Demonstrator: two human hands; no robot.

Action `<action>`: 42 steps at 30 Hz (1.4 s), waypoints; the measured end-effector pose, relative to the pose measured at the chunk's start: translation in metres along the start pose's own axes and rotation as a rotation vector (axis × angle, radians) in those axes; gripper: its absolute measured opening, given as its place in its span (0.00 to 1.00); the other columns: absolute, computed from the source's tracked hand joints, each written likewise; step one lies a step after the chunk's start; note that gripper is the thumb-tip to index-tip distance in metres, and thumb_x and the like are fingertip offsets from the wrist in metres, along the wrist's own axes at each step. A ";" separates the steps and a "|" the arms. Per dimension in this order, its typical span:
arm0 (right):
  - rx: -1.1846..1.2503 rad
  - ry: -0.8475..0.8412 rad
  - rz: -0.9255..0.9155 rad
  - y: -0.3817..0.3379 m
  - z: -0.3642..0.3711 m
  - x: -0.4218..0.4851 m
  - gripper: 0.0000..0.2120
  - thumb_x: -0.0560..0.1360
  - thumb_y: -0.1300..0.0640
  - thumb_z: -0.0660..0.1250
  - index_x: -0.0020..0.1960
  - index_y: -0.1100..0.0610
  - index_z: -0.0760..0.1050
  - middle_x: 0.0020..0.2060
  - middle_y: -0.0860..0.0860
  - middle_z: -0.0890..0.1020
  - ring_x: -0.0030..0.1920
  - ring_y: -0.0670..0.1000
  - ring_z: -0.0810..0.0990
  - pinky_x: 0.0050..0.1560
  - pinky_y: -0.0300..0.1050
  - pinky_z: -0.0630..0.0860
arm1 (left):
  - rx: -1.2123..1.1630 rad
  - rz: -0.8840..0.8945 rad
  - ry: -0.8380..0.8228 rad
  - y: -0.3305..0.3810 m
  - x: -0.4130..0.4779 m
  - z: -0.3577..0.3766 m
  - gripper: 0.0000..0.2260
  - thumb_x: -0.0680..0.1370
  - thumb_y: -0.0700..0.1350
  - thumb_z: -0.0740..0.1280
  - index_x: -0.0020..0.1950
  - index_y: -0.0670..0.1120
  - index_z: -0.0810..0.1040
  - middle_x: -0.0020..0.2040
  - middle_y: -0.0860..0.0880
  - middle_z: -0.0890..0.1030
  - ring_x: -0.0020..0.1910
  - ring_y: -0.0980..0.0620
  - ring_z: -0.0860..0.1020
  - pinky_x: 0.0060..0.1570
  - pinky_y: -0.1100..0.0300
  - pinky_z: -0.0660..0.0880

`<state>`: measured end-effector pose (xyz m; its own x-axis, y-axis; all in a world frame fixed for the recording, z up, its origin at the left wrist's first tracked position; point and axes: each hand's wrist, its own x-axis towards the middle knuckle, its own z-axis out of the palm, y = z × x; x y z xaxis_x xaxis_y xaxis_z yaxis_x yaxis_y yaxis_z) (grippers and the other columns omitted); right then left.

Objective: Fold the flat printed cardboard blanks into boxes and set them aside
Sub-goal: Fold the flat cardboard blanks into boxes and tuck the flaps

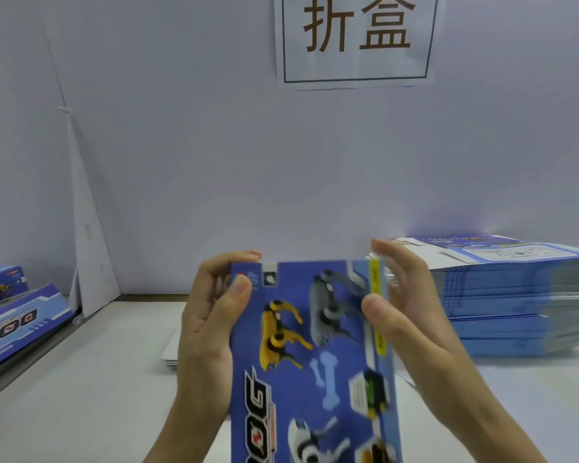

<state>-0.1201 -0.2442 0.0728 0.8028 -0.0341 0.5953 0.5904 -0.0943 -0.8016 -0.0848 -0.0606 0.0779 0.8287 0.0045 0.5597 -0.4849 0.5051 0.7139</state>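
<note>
A pale lavender wall (181, 145) is being lit evenly behind the white tabletop (97, 379). A paper sign (355, 41) with two brown characters is being displayed on the wall, and a white board (91, 262) is being propped at the tabletop's far left corner.

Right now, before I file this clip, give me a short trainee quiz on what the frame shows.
1. True or false: only one hand holds the blank.
2. The stack of flat blanks lies on the person's: A left, B right, C lap.
3. Fill in: each hand's ___ presses on the blank's printed face.
Key: 1 false, the left hand and right hand both grip it; 2 B; 3 thumb.
</note>
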 end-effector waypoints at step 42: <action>0.780 0.089 0.836 0.073 -0.024 0.011 0.06 0.64 0.56 0.71 0.36 0.57 0.86 0.31 0.55 0.83 0.22 0.47 0.75 0.21 0.38 0.70 | 0.624 -0.311 0.013 -0.031 0.026 -0.041 0.05 0.80 0.47 0.63 0.49 0.54 0.78 0.42 0.54 0.84 0.41 0.58 0.82 0.32 0.67 0.78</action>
<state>-0.0702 -0.2749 0.0216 0.9780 0.1308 -0.1627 -0.2087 0.6325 -0.7459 -0.0372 -0.0409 0.0529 0.9565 -0.0471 0.2880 -0.2915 -0.1052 0.9508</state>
